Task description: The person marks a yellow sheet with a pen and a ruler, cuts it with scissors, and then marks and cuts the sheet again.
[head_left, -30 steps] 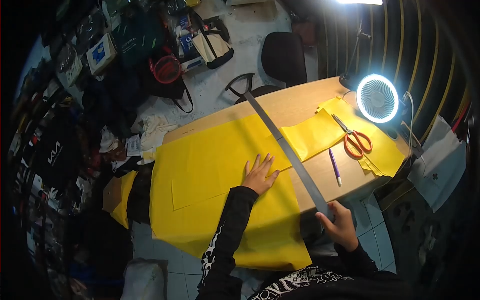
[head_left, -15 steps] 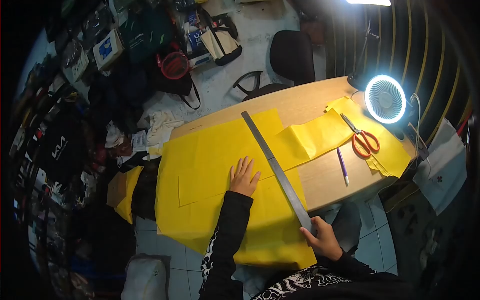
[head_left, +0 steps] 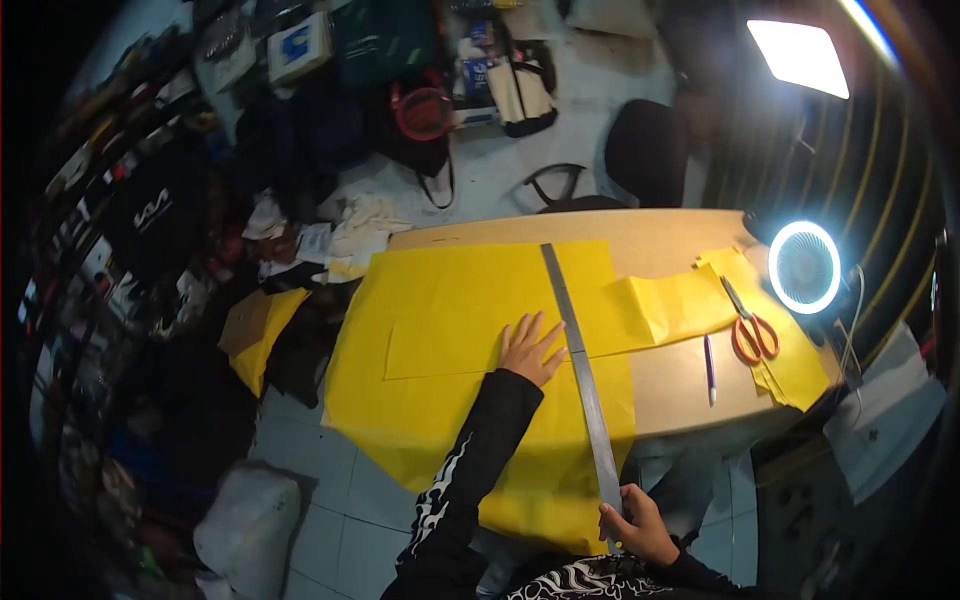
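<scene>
A large yellow sheet (head_left: 470,430) covers the left part of the wooden table and hangs over its front edge. Flat on it, with fingers spread, lies my left hand (head_left: 533,350), its fingertips close to a long metal ruler (head_left: 590,400). The ruler runs from the sheet's back edge towards my body. My right hand (head_left: 640,525) grips the ruler's near end between thumb and fingers. A narrower yellow piece (head_left: 440,345) lies on the sheet under my left hand.
Orange-handled scissors (head_left: 755,338) lie on yellow scraps (head_left: 800,370) at the right, beside a purple pen (head_left: 711,370). A lit ring fan (head_left: 805,267) stands at the table's right end. Behind the table (head_left: 670,228) is a black chair (head_left: 645,150).
The head view has turned, so the table appears shifted and rotated. The ruler stands more upright in view, its near end still in my right hand. My left hand's fingers are spread wider.
</scene>
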`<state>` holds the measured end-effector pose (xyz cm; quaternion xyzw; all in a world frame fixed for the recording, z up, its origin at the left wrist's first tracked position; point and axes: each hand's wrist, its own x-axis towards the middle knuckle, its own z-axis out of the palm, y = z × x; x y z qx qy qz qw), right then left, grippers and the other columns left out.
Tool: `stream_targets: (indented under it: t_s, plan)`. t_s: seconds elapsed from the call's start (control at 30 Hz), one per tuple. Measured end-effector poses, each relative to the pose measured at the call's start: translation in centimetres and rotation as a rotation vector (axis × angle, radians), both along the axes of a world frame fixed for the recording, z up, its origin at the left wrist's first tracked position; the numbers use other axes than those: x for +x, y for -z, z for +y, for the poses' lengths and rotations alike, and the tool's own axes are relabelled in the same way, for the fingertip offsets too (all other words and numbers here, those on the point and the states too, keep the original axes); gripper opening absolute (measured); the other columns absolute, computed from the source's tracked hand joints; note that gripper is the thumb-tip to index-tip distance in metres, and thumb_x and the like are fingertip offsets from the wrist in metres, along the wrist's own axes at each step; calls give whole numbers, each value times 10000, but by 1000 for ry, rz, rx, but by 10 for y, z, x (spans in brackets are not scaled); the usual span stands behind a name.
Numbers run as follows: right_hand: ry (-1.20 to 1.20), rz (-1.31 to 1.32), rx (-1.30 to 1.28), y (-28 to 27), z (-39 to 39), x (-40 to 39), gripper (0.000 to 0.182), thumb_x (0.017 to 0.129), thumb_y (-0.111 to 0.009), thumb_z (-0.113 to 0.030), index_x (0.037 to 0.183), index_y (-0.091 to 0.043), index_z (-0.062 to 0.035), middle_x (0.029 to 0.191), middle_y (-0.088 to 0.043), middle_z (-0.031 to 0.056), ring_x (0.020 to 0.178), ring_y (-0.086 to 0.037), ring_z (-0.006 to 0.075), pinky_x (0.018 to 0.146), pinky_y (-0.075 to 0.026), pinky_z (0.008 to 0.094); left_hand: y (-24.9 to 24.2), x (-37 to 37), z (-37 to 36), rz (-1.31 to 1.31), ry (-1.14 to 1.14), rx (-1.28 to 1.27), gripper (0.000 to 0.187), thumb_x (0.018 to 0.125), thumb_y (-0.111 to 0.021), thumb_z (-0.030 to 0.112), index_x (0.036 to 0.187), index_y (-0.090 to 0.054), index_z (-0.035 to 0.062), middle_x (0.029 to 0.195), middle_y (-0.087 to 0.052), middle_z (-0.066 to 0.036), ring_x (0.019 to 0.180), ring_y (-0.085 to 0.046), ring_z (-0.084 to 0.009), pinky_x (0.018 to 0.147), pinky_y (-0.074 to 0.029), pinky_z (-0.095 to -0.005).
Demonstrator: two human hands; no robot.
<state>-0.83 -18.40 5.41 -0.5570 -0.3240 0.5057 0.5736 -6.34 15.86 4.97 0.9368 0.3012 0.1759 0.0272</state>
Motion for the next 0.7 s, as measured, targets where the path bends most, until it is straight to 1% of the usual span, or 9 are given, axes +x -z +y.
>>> stream_targets:
  t_s: [0.03, 0.13, 0.27, 0.3, 0.4, 0.47, 0.6, 0.63, 0.7]
  plan:
    - [-20, 40, -4, -5, 0, -1, 225, 949, -584, -103, 995, -395, 9, 742, -609, 102, 616, -643, 162, 532, -505, 272, 2, 1, 1, -41, 9, -14, 514, 924, -482, 479, 1404, -456, 297, 1496, -350, -135, 1403, -263, -315, 1130, -138, -552]
    - [-42, 11, -13, -1, 1, -1, 208, 962, -562, -111, 994, -396, 10, 733, -601, 101, 629, -647, 173, 533, -503, 283, 2, 0, 1, -53, 1, -22, 519, 921, -480, 488, 1402, -459, 294, 1493, -354, -134, 1406, -257, -309, 1133, -130, -551]
    - [-22, 26, -10, -16, 1, -7, 181, 976, -535, -108, 1006, -401, 10, 708, -589, 89, 600, -617, 160, 533, -485, 273, 1, 1, -1, -39, -15, -36, 540, 918, -470, 527, 1401, -461, 285, 1495, -350, -135, 1408, -251, -300, 1131, -127, -553]
    - [-18, 20, 4, -16, 0, -8, 178, 976, -533, -108, 1010, -403, 9, 710, -591, 88, 595, -611, 156, 535, -484, 269, 1, 0, -1, -51, -7, -24, 556, 916, -460, 556, 1401, -462, 283, 1495, -353, -131, 1403, -260, -302, 1129, -131, -554]
    - [1, 16, 27, -9, -2, -9, 171, 979, -529, -116, 1012, -410, 3, 719, -593, 86, 583, -598, 143, 534, -476, 260, 1, 1, -1, -11, -29, 1, 567, 920, -441, 576, 1414, -439, 297, 1501, -349, -121, 1411, -257, -291, 1130, -131, -545]
    - [1, 21, 30, -9, -4, -9, 168, 984, -526, -130, 1002, -415, -6, 725, -590, 82, 580, -592, 132, 523, -468, 259, 2, 1, -1, -7, -29, 4, 602, 918, -418, 602, 1424, -429, 275, 1499, -356, -124, 1409, -263, -292, 1129, -134, -538]
    - [-10, 48, -8, -2, -11, -7, 177, 966, -551, -113, 1001, -413, -9, 758, -590, 68, 623, -610, 116, 545, -485, 250, 2, 3, 0, -40, -20, 7, 688, 903, -399, 647, 1450, -389, 230, 1501, -356, -123, 1402, -280, -299, 1130, -130, -535]
    - [-19, 32, -25, -4, -11, -7, 182, 960, -558, -111, 1006, -412, -12, 791, -605, 72, 667, -633, 115, 557, -490, 248, 2, 2, 0, -41, -16, 16, 699, 901, -400, 651, 1454, -382, 225, 1501, -357, -123, 1401, -283, -300, 1129, -132, -535]
    - [-35, 35, 3, 4, -10, -9, 200, 961, -567, -133, 1013, -420, -8, 770, -638, 85, 674, -650, 120, 564, -495, 249, -2, 2, -4, -31, -10, 13, 725, 894, -409, 660, 1461, -368, 210, 1499, -360, -124, 1398, -289, -308, 1124, -152, -537]
